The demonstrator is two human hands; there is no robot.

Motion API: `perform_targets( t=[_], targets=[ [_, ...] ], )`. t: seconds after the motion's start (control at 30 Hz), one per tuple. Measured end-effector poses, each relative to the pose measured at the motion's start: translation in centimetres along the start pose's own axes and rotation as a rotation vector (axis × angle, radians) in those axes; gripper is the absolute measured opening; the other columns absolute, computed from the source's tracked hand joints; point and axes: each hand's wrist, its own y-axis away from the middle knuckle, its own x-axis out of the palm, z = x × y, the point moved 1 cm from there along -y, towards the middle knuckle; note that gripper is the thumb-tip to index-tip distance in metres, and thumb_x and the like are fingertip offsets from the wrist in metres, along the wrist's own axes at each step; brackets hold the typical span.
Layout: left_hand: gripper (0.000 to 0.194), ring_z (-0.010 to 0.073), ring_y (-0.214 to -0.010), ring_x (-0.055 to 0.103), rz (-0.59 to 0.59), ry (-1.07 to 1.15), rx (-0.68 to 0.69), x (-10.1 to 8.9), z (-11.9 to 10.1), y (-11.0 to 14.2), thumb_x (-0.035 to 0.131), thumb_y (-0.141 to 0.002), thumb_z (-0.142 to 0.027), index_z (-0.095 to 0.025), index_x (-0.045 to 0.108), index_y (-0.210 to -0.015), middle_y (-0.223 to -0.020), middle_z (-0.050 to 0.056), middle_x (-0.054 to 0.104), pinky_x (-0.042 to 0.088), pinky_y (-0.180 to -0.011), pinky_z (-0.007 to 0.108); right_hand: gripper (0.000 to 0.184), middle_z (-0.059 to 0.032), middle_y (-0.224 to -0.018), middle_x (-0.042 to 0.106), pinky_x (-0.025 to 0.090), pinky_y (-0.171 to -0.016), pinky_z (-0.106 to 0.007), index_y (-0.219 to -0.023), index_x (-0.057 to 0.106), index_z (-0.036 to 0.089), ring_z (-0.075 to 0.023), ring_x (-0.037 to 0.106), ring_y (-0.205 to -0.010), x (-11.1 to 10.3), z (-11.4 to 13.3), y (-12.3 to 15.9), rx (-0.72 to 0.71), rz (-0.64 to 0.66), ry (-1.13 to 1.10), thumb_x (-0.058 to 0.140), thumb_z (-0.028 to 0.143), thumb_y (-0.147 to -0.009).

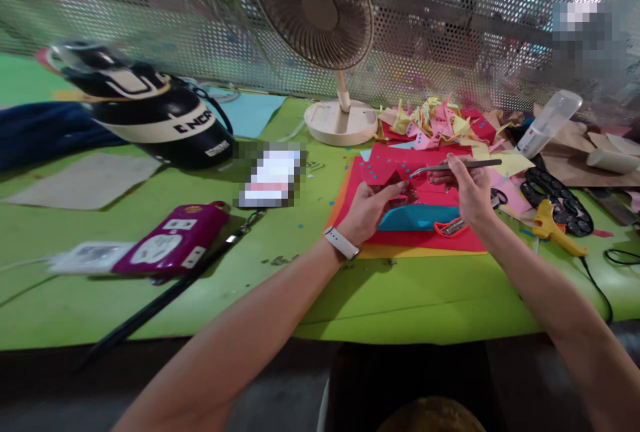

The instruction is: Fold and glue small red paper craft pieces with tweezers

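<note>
My right hand (467, 185) is closed round a pair of bent-tip tweezers (457, 166), whose tip points left over a stack of red paper (440, 239). Just below and left of that tip is my left hand (373, 209), fingers curled and thumb pressed in; what it pinches is too small to make out. A blue sheet of paper (410, 218) lies on the red stack in front of both hands. Beside my right wrist rests an orange-edged box cutter (450, 227). Small blue dots of paper are scattered over the red sheets.
Behind the stack lies a heap of pink and yellow paper scraps (443, 122) beside a white fan (343, 122). At right are a yellow glue gun (555, 229) and a clear bottle (550, 125). Leftward stand a phone (273, 175), a purple power strip (173, 239) and a black jug (160, 119).
</note>
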Motion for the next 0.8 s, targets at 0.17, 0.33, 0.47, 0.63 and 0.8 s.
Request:
perform_targets(
  t=[0.17, 0.33, 0.47, 0.63, 0.8],
  targets=[
    [0.025, 0.0177, -0.068, 0.068, 0.015, -0.002, 0.002, -0.05, -0.04, 0.01, 0.085, -0.063, -0.024, -0.015, 0.074, -0.083, -0.076, 0.004, 0.073, 0.061, -0.071, 0.035, 0.032, -0.0002, -0.059, 0.069, 0.045, -0.044, -0.022, -0.077, 0.061, 0.022, -0.0178, 0.073, -0.065, 0.1, 0.08, 0.06, 0.009, 0.002, 0.002, 0.068, 0.054, -0.081],
    [0.024, 0.0176, -0.068, 0.068, 0.023, 0.004, 0.008, -0.17, 0.06, -0.06, 0.085, -0.063, -0.025, -0.016, 0.074, -0.083, -0.078, 0.004, 0.073, 0.061, -0.072, 0.037, 0.032, -0.0006, -0.06, 0.069, 0.045, -0.044, -0.023, -0.077, 0.059, 0.022, -0.0187, 0.073, -0.066, 0.14, 0.22, 0.13, 0.011, 0.003, 0.016, 0.067, 0.053, -0.081],
    [0.024, 0.0175, -0.069, 0.068, 0.023, 0.0, 0.014, -0.22, 0.21, -0.13, 0.085, -0.063, -0.025, -0.016, 0.074, -0.082, -0.08, 0.004, 0.074, 0.061, -0.071, 0.036, 0.033, -0.0005, -0.06, 0.069, 0.046, -0.044, -0.024, -0.077, 0.059, 0.022, -0.0189, 0.073, -0.065, 0.13, 0.16, 0.19, 0.011, -0.003, 0.028, 0.066, 0.054, -0.082],
    [0.023, 0.0175, -0.071, 0.068, 0.036, 0.009, 0.018, -0.11, 0.15, -0.04, 0.085, -0.064, -0.025, -0.016, 0.074, -0.083, -0.08, 0.003, 0.074, 0.061, -0.075, 0.038, 0.033, -0.0008, -0.06, 0.07, 0.045, -0.043, -0.024, -0.077, 0.059, 0.022, -0.0188, 0.073, -0.062, 0.12, -0.02, 0.18, 0.021, 0.013, 0.03, 0.065, 0.054, -0.083],
    [0.023, 0.0177, -0.071, 0.068, 0.035, 0.001, 0.014, -0.09, 0.04, 0.05, 0.085, -0.063, -0.026, -0.017, 0.074, -0.081, -0.079, 0.004, 0.074, 0.061, -0.073, 0.037, 0.032, -0.0003, -0.061, 0.07, 0.045, -0.044, -0.024, -0.077, 0.059, 0.022, -0.0183, 0.073, -0.062, 0.13, 0.05, 0.19, 0.018, 0.006, 0.019, 0.066, 0.053, -0.082]
  ],
)
